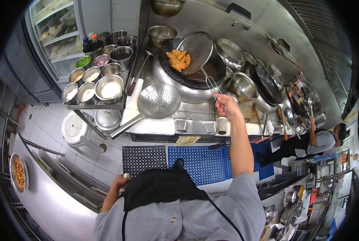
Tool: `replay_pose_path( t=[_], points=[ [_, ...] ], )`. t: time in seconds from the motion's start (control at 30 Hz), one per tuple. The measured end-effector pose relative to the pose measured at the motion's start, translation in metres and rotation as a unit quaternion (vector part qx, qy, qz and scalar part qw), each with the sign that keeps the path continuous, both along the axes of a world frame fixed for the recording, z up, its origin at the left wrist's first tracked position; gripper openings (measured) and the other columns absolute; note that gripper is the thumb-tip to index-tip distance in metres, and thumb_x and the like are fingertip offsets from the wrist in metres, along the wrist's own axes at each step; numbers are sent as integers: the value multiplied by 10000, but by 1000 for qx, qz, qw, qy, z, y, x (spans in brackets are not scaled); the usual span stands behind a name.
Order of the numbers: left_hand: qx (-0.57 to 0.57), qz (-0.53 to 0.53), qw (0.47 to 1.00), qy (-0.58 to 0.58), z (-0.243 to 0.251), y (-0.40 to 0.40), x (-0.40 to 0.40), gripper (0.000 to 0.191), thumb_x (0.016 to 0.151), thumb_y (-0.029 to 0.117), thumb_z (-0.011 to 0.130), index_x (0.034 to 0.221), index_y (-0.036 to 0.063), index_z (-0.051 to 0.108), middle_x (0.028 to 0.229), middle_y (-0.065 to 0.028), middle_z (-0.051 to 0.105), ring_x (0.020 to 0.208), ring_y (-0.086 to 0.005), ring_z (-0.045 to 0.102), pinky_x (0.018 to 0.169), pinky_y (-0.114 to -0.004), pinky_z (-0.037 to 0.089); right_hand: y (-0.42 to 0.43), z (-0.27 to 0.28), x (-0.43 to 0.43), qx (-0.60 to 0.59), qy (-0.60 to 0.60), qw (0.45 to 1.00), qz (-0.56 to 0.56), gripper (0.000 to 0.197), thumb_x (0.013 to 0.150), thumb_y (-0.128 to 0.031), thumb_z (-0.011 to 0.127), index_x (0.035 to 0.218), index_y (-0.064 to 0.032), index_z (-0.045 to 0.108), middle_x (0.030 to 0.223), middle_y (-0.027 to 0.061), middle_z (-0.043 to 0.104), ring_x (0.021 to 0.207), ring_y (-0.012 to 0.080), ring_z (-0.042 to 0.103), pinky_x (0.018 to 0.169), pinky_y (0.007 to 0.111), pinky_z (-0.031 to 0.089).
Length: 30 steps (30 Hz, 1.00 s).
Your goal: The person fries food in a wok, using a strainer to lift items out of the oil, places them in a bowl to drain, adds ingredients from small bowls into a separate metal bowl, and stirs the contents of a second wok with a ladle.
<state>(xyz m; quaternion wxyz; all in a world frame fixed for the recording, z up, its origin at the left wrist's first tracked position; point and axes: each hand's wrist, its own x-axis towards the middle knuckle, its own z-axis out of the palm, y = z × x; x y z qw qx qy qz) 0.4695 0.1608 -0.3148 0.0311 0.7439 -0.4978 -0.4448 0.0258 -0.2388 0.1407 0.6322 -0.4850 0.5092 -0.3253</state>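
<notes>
My right hand [226, 104] grips the wire handle of a large mesh strainer [197, 49], which is tilted over a wok [209, 72] of dark liquid. Fried golden-brown food pieces [178, 60] lie by the strainer's left edge, over the wok's left side; whether they rest in the mesh cannot be told. My left hand [121, 181] is low beside the black apron, closed around a whitish cloth [126, 176]. A perforated metal skimmer [159, 101] with a thick handle lies on the counter, nearer to me than the wok.
Metal containers of ingredients [109, 89] stand on a left stand, beside a ladle [142, 66]. A white stool [76, 128] is below. A jar [221, 125] stands at the counter's front edge. Metal pots [245, 86] and more woks are to the right, where another person [318, 141] works.
</notes>
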Motion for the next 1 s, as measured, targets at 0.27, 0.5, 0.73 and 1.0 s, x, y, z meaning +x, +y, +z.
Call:
replay_pose_path(
  t=[0.27, 0.5, 0.73, 1.0],
  points=[
    [72, 13, 997, 34, 19, -5, 3, 399, 700, 369, 642, 882, 18, 695, 899, -218, 685, 848, -321, 675, 721, -419, 520, -7, -6, 33, -270, 388, 881, -16, 141, 836, -100, 533, 878, -28, 647, 708, 167, 629, 604, 292, 594, 525, 369, 454],
    [-80, -127, 986, -75, 24, 0, 6, 364, 716, 361, 645, 878, 37, 680, 951, -236, 662, 900, -356, 653, 734, -446, 518, -9, 8, 61, -385, 520, 761, -41, 220, 810, -113, 547, 997, -80, 658, 859, 252, 634, 895, 443, 585, 763, 433, 484],
    [-59, -18, 998, -4, 38, 27, -3, 281, 826, 255, 529, 990, 51, 631, 963, -185, 642, 919, -360, 616, 832, -433, 493, 11, 26, 57, -159, 292, 942, -37, 211, 802, -129, 556, 961, -72, 683, 861, 250, 646, 869, 423, 616, 770, 485, 474],
    [-147, -192, 970, 25, 10, -10, 25, 236, 836, 314, 534, 915, 109, 620, 812, -109, 603, 736, -319, 586, 659, -461, 468, -6, -1, 21, -379, 461, 797, -95, 216, 779, -159, 581, 941, -73, 696, 864, 218, 666, 849, 373, 655, 765, 469, 508]
  ],
)
